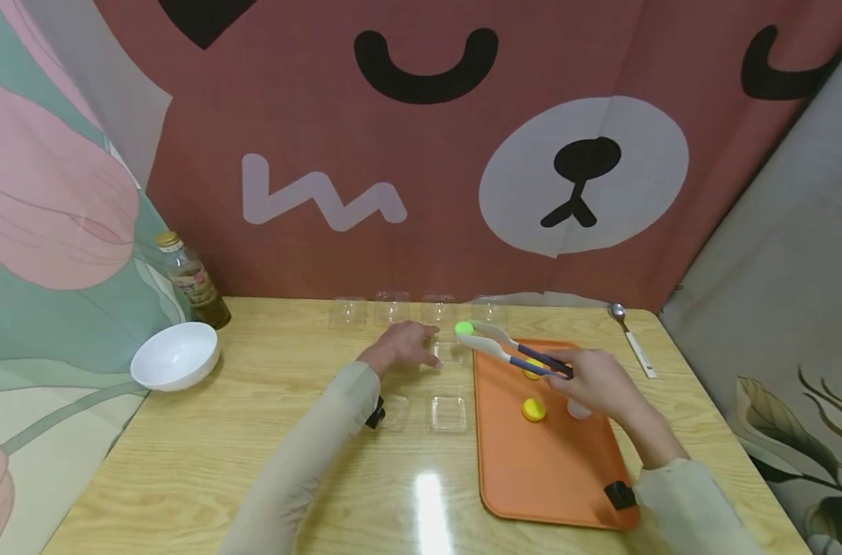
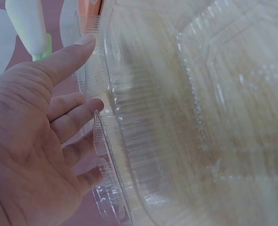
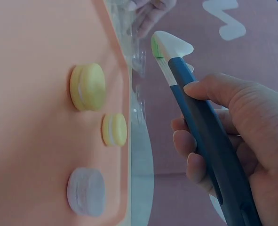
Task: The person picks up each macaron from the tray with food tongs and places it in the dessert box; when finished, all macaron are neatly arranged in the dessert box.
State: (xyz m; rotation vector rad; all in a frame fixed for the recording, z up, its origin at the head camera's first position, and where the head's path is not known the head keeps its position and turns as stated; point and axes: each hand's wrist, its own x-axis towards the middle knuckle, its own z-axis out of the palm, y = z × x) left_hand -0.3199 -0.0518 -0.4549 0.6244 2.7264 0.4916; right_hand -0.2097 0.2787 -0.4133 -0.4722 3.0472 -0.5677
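My right hand (image 1: 604,385) grips tongs (image 1: 486,345) with dark blue handles and white tips. Between those tips sits a bright green macaron (image 1: 464,328), held up beside a clear plastic box (image 1: 449,353). Around the near left side of that box my left hand (image 1: 403,344) spreads its fingers, thumb apart. In the left wrist view its fingertips (image 2: 95,104) are right at clear ridged plastic edges. On the orange tray (image 1: 546,478) lie two yellow macarons (image 3: 89,87) and a pale lilac one (image 3: 86,191), below the right hand.
Several more clear boxes (image 1: 392,308) line the back edge, with another box (image 1: 449,414) nearer me. A white bowl (image 1: 176,357) and an oil bottle (image 1: 197,289) stand at the left. A spoon (image 1: 631,339) with a white handle lies beyond the tray at the right.
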